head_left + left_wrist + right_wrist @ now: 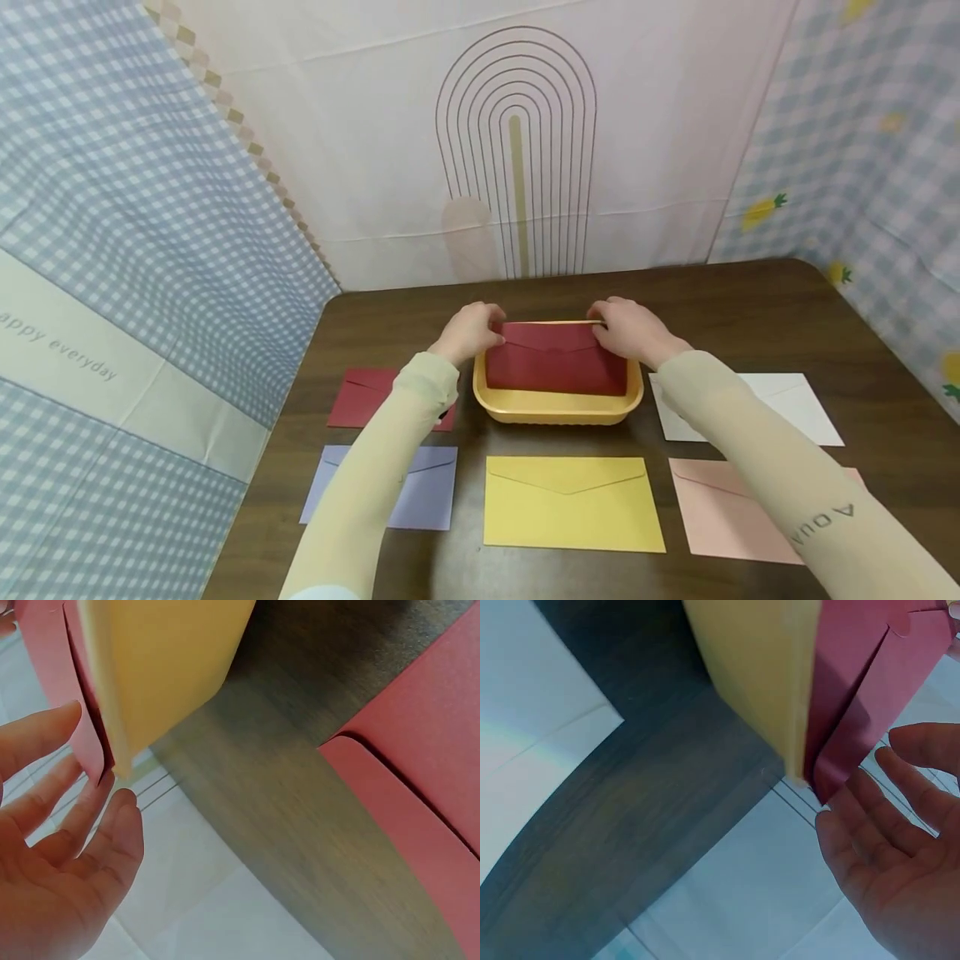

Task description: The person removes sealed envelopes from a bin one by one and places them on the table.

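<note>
A dark red envelope (555, 367) leans in a yellow plastic basket (558, 408), its flap side facing me. My left hand (471, 332) holds its upper left corner. In the left wrist view, the thumb (56, 727) lies on the envelope's front and the other fingers are partly behind it. At the upper right corner, my right hand (633, 329) grips the same envelope. The right wrist view shows the fingers (862, 795) curled at the envelope's edge, with the thumb close beside it. Whatever lies behind the envelope in the basket is mostly hidden.
On the brown table (465, 575) lie a red envelope (367, 396), a lavender envelope (423, 492), a yellow envelope (573, 508), a pink envelope (720, 517) and a white envelope (787, 408). My forearms cover parts of several. Fabric curtains (360, 125) hang behind and at both sides.
</note>
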The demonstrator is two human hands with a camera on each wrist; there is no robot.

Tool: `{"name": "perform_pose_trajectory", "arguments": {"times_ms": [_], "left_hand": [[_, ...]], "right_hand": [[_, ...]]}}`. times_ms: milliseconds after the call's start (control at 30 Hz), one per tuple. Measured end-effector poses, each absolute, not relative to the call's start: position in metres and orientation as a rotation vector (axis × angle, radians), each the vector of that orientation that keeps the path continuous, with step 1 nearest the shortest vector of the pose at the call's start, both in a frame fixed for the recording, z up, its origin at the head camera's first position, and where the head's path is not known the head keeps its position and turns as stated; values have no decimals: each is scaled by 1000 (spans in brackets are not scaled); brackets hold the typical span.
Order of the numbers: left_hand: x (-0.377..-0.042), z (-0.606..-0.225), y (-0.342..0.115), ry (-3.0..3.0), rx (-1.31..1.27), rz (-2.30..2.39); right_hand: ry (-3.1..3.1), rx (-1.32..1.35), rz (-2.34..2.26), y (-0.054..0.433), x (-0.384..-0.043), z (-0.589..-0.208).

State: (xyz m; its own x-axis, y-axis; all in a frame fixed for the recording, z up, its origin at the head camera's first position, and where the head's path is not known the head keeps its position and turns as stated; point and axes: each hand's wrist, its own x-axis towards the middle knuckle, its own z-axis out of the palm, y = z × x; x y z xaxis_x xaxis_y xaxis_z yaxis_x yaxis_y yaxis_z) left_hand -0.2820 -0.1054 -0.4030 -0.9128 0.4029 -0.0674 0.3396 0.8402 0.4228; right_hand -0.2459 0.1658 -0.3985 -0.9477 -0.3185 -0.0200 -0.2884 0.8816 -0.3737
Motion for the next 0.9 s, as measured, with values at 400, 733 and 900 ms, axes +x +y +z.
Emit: {"name": "perform_pose_trajectory", "arguments": {"times_ms": [400,733,900], "left_hand": [[-282,-411,-106,2887,569,628],[-275,-412,-110,2909,610,700],[-268,-412,-113,2909,657,771]], "right_hand": [[2952,-441,-603,174,-240,-404],[2935,-455,-616,175,-235,-406],[2916,-492,-698,179,-230,-406]]}}
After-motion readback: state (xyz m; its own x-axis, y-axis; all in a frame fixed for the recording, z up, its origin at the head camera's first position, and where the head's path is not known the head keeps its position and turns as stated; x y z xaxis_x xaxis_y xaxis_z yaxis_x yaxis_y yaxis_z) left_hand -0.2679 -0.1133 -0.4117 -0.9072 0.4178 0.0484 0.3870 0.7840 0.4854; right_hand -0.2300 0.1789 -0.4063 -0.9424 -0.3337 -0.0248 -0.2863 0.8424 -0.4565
